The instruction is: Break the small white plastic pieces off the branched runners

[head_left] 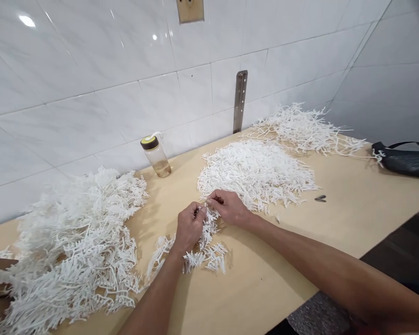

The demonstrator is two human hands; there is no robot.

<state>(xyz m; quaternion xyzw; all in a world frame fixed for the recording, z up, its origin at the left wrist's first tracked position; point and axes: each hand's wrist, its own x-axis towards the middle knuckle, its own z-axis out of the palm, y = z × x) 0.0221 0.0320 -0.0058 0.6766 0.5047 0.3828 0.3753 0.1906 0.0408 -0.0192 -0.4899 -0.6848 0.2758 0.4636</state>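
Note:
My left hand is closed in a pinch on a white branched plastic strip, which hangs below the fingers. Right beside it, the thumb and forefinger of my right hand pinch the upper end of the same strip. The fingers hide the exact spot where they grip. Under and left of my hands lie more branched strips. A flat heap of small loose white pieces lies just beyond my right hand. To the left of my left arm is a tall tangled pile of white branched strips.
A clear bottle with a dark lid stands near the tiled wall. Thin white stems are piled at the back right, beside a black bag. Small dark objects lie on the tan tabletop. A metal bracket is on the wall.

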